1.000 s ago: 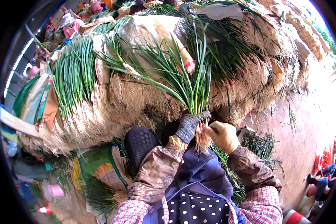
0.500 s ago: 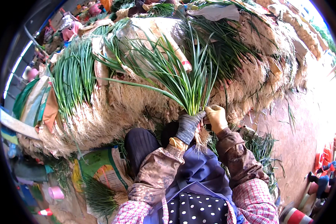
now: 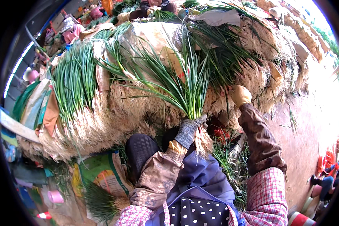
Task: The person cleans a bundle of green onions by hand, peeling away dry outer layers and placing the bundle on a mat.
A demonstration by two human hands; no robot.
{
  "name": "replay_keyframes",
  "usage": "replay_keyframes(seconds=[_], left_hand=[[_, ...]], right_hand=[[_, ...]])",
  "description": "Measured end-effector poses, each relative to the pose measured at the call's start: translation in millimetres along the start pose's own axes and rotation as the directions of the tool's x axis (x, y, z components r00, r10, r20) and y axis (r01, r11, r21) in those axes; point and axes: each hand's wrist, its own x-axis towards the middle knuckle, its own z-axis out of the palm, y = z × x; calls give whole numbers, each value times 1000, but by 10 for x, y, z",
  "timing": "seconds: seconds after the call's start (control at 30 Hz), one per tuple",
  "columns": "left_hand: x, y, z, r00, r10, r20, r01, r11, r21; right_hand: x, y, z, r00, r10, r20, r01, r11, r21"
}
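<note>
Your left hand (image 3: pixel 189 130) in its grey knit glove is clamped around 1 bunch of long green chives with pale straw-coloured roots (image 3: pixel 184 94), held upright just past your knees, leaves fanning toward 12 o'clock. Your right hand (image 3: pixel 240 95) in a yellow rubber glove reaches out at 2 o'clock, fingers closed into the big heaped pile of rooted chives (image 3: pixel 101 109); whether it grips any stalks you cannot tell.

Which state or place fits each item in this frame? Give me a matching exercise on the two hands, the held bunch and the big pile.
Items:
1. left hand
2. right hand
3. green onion bunch
4. heaped pile

Descriptions:
A. reaches into the pile's roots
B. grey glove, grips the bunch
C. leaves fan upward, roots hang below the fist
D. stacked ahead, pale roots facing out

Pairs: 1-B, 2-A, 3-C, 4-D
</note>
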Motion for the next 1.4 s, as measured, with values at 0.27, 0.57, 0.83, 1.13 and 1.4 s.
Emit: replay_keyframes(seconds=[0.27, 0.57, 0.83, 1.13, 1.4], left_hand=[[-7, 13, -41, 989, 81, 126, -83, 996, 16], [-7, 26, -52, 998, -29, 47, 14, 958, 288], [-24, 58, -38, 999, 7, 35, -14, 981, 191], [-3, -18, -40, 984, 108, -140, -78, 976, 205], [41, -46, -121, 995, 28, -98, -21, 997, 77]], right_hand=[[-782, -213, 110, 939, -202, -280, 257, 950, 178], [-1231, -424, 286, 775, -417, 474, -311, 402, 861], [-877, -938, 648, 828, -175, 533, -524, -578, 625], [-834, -763, 884, 950, 167, 265, -274, 38, 961], [-1090, -534, 757, 631, -199, 750, 236, 970, 58]])
